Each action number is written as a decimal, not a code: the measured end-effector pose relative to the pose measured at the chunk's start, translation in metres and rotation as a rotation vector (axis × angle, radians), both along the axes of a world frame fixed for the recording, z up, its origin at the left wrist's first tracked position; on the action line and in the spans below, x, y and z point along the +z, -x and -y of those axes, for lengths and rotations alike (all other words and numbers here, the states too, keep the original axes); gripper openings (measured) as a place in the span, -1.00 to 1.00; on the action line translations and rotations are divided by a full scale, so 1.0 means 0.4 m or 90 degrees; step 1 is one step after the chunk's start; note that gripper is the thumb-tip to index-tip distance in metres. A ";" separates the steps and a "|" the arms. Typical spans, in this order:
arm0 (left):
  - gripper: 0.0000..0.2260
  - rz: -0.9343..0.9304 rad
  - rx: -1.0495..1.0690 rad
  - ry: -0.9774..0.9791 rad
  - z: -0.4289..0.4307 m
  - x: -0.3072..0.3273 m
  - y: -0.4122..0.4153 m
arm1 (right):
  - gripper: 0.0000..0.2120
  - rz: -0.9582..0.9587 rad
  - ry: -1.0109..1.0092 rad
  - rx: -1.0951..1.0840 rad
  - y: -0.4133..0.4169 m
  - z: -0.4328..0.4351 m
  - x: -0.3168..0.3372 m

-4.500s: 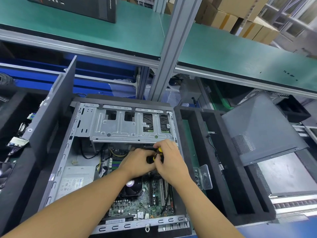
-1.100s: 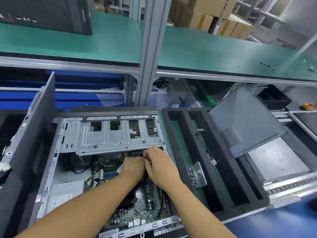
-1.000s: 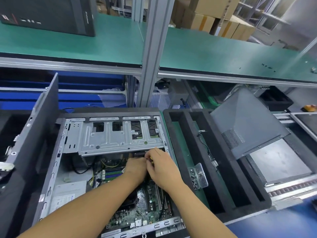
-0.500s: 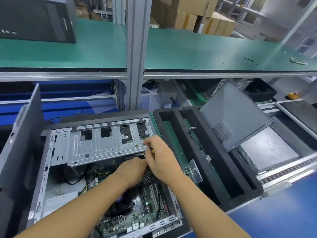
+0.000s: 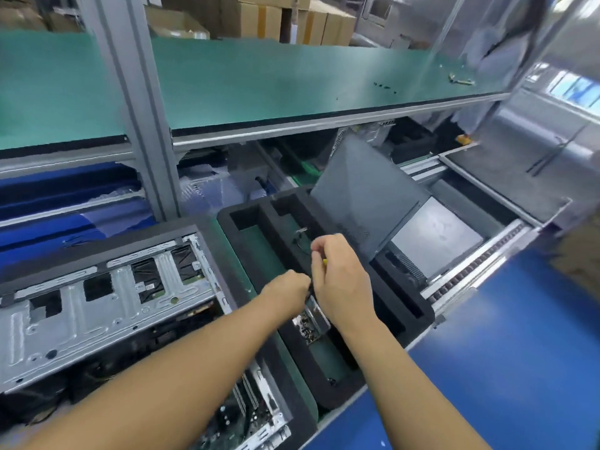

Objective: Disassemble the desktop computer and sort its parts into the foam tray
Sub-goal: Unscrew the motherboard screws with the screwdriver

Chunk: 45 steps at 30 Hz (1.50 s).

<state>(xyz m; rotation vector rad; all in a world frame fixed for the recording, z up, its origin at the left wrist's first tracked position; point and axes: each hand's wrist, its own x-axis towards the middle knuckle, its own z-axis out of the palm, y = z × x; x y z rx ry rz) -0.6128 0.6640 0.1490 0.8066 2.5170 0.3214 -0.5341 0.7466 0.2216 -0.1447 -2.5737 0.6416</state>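
Both hands hover over the black foam tray, right of the open computer case. My right hand grips a screwdriver; only a bit of its yellow handle shows. My left hand has its fingers curled at the tip of the dark shaft, and whether they pinch a screw is hidden. Just below the hands, a small clear box of screws sits in a tray slot. The case's silver drive cage and motherboard lie left and below.
A grey side panel leans at the tray's far right end. A thin cable lies in a tray slot. An aluminium post and green shelf stand behind. A conveyor rail and blue floor lie to the right.
Both hands left the inside of the case and moved right, together with the screwdriver, to above the screw box in the foam tray. The view swung right.
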 end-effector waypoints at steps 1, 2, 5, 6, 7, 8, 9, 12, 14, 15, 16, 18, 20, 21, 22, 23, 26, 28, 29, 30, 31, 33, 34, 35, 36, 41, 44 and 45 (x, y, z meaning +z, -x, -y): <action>-0.87 0.014 -0.006 0.026 -0.030 -0.027 0.003 | -0.90 0.025 -0.008 -0.016 -0.010 -0.030 -0.018; -0.83 0.021 -0.005 0.049 -0.054 -0.057 0.005 | -0.91 0.052 -0.015 -0.030 -0.021 -0.060 -0.037; -0.66 0.007 -0.013 0.108 -0.106 -0.149 0.012 | -0.91 0.123 -0.034 -0.062 -0.050 -0.144 -0.093; -0.65 0.001 -0.020 0.129 -0.119 -0.175 0.013 | -0.92 0.142 -0.032 -0.073 -0.058 -0.167 -0.110; -0.64 -0.005 -0.028 0.151 -0.130 -0.197 0.013 | -0.93 0.158 -0.026 -0.082 -0.064 -0.185 -0.126; -0.64 -0.011 -0.036 0.172 -0.142 -0.214 0.013 | -0.94 0.171 -0.018 -0.089 -0.068 -0.199 -0.142; -0.64 -0.019 -0.047 0.190 -0.153 -0.229 0.013 | -0.94 0.181 -0.011 -0.094 -0.071 -0.211 -0.157; -0.64 -0.045 -0.080 0.259 -0.185 -0.267 0.021 | -0.94 0.207 0.009 -0.109 -0.068 -0.233 -0.190; -0.56 -0.055 -0.100 0.307 -0.200 -0.296 0.024 | -0.94 0.213 0.026 -0.108 -0.063 -0.244 -0.206; -0.54 -0.049 -0.110 0.326 -0.204 -0.306 0.022 | -0.94 0.212 0.035 -0.104 -0.062 -0.248 -0.211; -0.57 -0.041 -0.117 0.334 -0.208 -0.319 0.018 | -0.95 0.211 0.042 -0.097 -0.061 -0.252 -0.216; -0.68 -0.024 -0.126 0.345 -0.211 -0.344 0.005 | -0.95 0.214 0.045 -0.085 -0.059 -0.261 -0.224; -0.72 -0.021 -0.144 0.368 -0.209 -0.363 -0.005 | -0.95 0.220 0.049 -0.078 -0.057 -0.267 -0.231; -0.70 -0.024 -0.160 0.387 -0.206 -0.370 -0.006 | -0.95 0.224 0.055 -0.074 -0.056 -0.269 -0.233; -0.64 -0.028 -0.184 0.424 -0.203 -0.370 -0.003 | -0.95 0.229 0.060 -0.071 -0.055 -0.268 -0.234; -0.56 -0.025 -0.208 0.457 -0.202 -0.365 0.000 | -0.95 0.233 0.064 -0.068 -0.054 -0.267 -0.233; -0.54 0.065 -0.258 0.532 -0.197 -0.305 -0.004 | -0.95 0.245 0.068 -0.053 -0.048 -0.254 -0.223; -0.58 0.115 -0.326 0.539 -0.177 -0.237 -0.012 | -0.95 0.248 0.069 -0.038 -0.041 -0.236 -0.206; -0.58 0.085 -0.386 0.516 -0.165 -0.221 -0.017 | -0.96 0.243 0.068 -0.027 -0.035 -0.224 -0.196; -0.58 0.132 -0.301 0.478 -0.143 -0.186 -0.025 | -0.96 0.233 0.067 -0.013 -0.030 -0.208 -0.184; -0.59 0.192 -0.250 0.464 -0.149 -0.143 -0.020 | -0.97 0.219 0.069 0.000 -0.024 -0.191 -0.170; -0.65 0.088 -0.566 0.540 -0.124 -0.108 -0.014 | -0.96 0.176 0.088 0.024 -0.011 -0.146 -0.136; -0.68 -0.013 -0.648 0.530 -0.095 -0.074 -0.019 | -0.94 0.151 0.105 0.034 -0.006 -0.120 -0.115; -0.73 0.073 -0.414 0.451 -0.082 -0.042 -0.016 | -0.92 0.120 0.120 0.045 0.000 -0.094 -0.094; -0.78 0.163 -0.245 0.342 -0.055 0.007 -0.021 | -0.91 0.084 0.127 0.055 0.004 -0.067 -0.072; -0.88 0.050 -0.075 0.075 0.078 0.094 0.000 | -0.94 -0.052 0.154 0.108 0.022 0.053 0.024; -0.79 0.028 -0.037 -0.077 0.196 0.135 0.008 | -0.92 -0.063 0.187 0.154 0.030 0.129 0.061; -0.74 0.045 -0.029 -0.124 0.233 0.149 0.012 | -0.90 -0.057 0.200 0.170 0.031 0.150 0.068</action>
